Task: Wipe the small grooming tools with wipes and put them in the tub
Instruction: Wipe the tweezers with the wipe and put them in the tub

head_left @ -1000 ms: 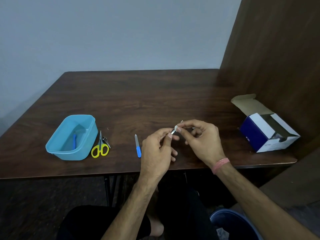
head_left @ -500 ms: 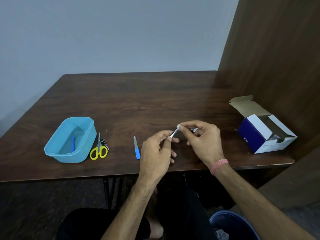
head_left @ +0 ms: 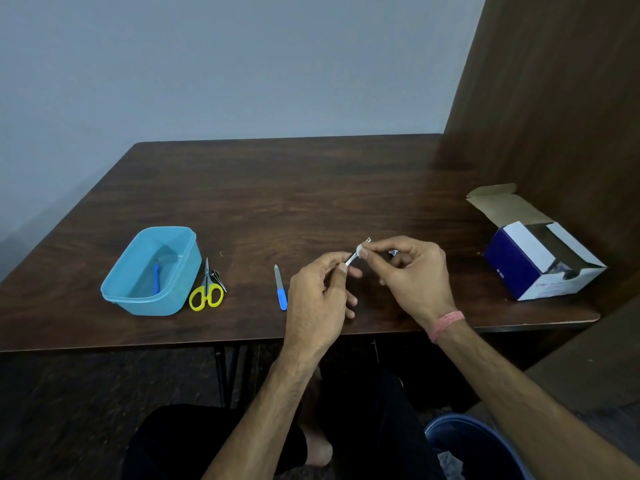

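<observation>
Our left hand [head_left: 317,299] pinches the slim metal tool [head_left: 354,258] while our right hand [head_left: 414,271] pinches the wipe [head_left: 362,251] round its upper-right-pointing tip; the tub [head_left: 152,271] waits at frame left, nearer our left hand.

On the table [head_left: 311,188], the tub [head_left: 152,271] sits far left, scissors [head_left: 206,289] just beside its right, a nail file [head_left: 280,289] further right, an open box [head_left: 540,258] far right
</observation>
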